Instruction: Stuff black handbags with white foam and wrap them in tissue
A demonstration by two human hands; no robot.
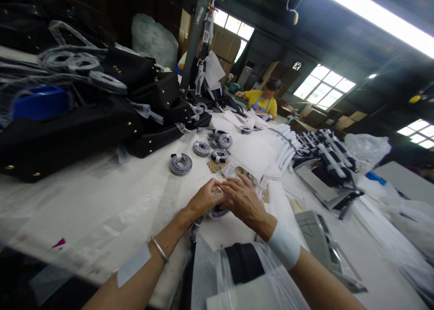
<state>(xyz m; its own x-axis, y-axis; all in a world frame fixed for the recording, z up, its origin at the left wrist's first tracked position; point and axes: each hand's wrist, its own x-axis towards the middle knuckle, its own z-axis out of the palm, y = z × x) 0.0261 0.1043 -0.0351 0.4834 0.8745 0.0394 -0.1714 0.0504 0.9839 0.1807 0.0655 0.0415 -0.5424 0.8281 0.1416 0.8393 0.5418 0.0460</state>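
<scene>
My left hand [205, 197] is closed, fingers pinched at the top of a coiled strap [217, 212] in clear wrapping. My right hand [243, 200] bends over the same coil from the other side, and its fingers meet those of the left. Both hands cover most of the coil, and something small and white shows between the fingertips. Nearest me lies a black bag [242, 262] with white paper and clear plastic over it. Beyond my hands are several more coiled straps [181, 164] and some paper tags [230, 170].
Black bags [68, 133] with gold studs are piled at the left, a blue object [40, 102] among them. White rolls [283, 142] and black-and-white handles [330, 158] lie to the right, near a grey tape dispenser [315, 237]. Across the table works a person in yellow [254, 97].
</scene>
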